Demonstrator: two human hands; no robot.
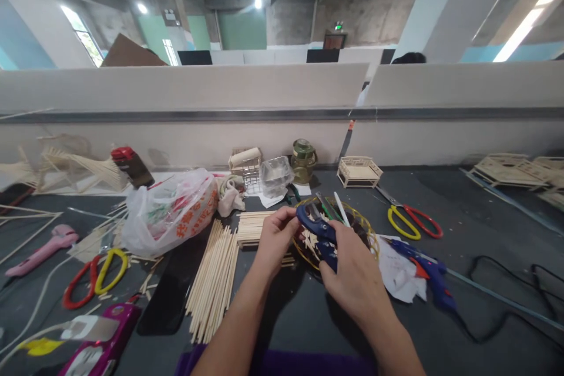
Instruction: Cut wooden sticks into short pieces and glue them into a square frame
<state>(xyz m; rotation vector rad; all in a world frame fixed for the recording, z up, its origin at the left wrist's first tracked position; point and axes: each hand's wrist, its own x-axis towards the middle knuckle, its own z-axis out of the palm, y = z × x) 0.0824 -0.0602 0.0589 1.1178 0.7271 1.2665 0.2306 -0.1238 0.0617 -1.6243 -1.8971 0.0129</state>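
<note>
My right hand (352,273) is closed around a blue-handled cutter (318,230), whose jaws point up and left. My left hand (275,241) pinches something small at the cutter's jaws; I cannot make out what. Both hands hover over a round yellow wire basket (368,229) that holds pens and short sticks. A stack of cut flat sticks (251,226) lies just left of my left hand. A bundle of long bamboo sticks (214,282) lies further left on the dark table (462,217).
A white plastic bag (170,211), red-and-yellow scissors (94,276) and a pink tool (44,249) lie at left. Other red-and-yellow scissors (414,220), a blue glue gun (429,273) with a black cable (506,299), a small stick frame (359,171) and a green jar (303,160) sit right and behind.
</note>
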